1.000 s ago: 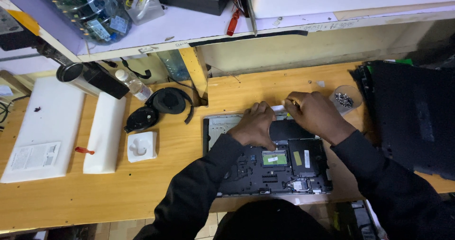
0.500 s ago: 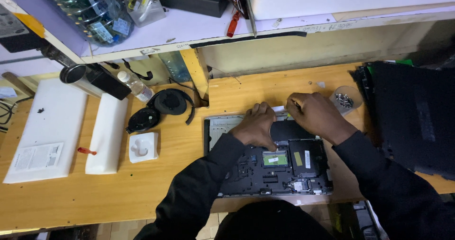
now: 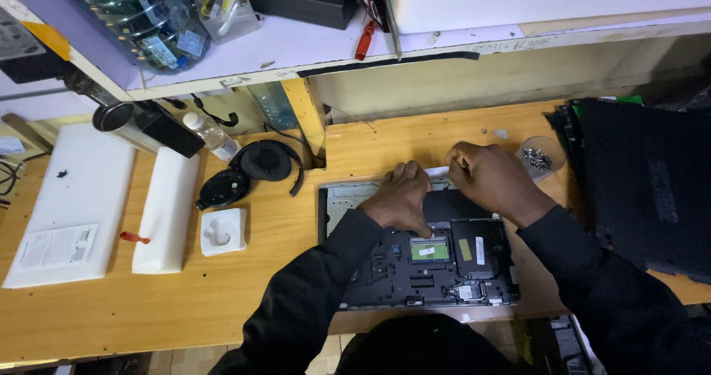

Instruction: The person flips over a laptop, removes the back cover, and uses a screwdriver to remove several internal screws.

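pressing left hand (image 3: 400, 197) flat on opened laptop (image 3: 418, 253), right hand (image 3: 495, 182) grip pinching its white strip (image 3: 437, 172)

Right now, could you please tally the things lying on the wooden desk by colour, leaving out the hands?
White: 3, the large flat slab, the long narrow block, the small square socket plate.
Black: 3, the opened laptop, the headphones, the laptop base cover.
Clear: 2, the plastic bottle, the cup of screws.
Total: 8

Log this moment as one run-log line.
left hand: on open laptop | right hand: at laptop's far edge | screw cup: right | grip: unclear
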